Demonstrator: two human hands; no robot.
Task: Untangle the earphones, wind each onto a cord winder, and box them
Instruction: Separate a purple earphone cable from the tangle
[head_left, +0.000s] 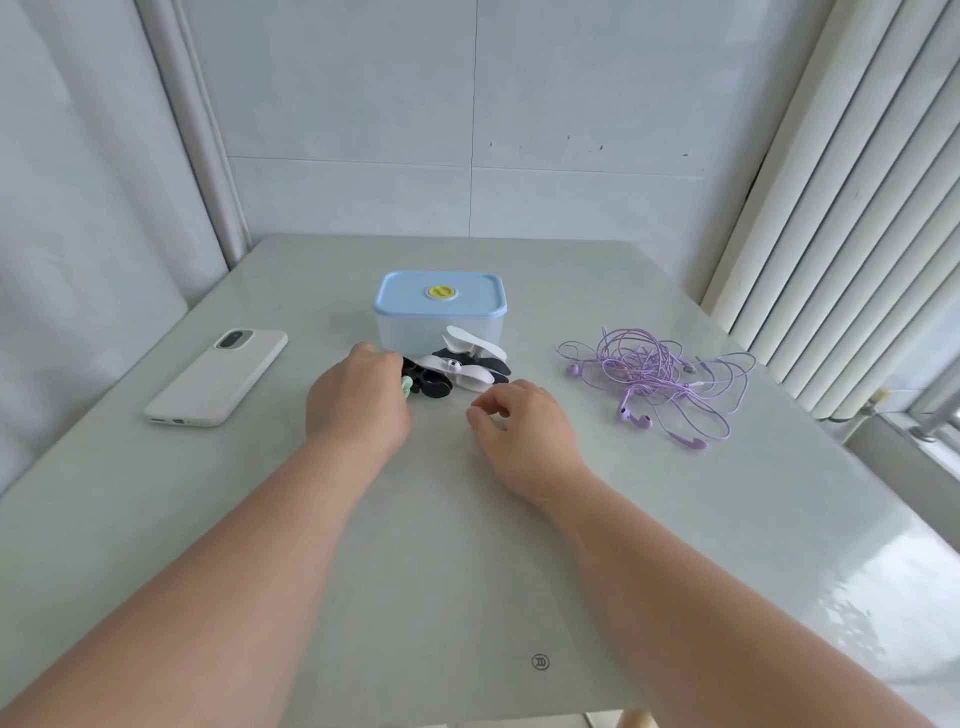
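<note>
A pale green table carries a blue-lidded box with the cord winders heaped just in front of it. The left hand curls its fingers into the heap's left end, but I cannot tell whether they grip. The right hand is loosely curled and empty, near the heap's right end. The tangled purple earphones lie well to its right.

Bright daylight from the right — glare on table, edges warped.
</note>
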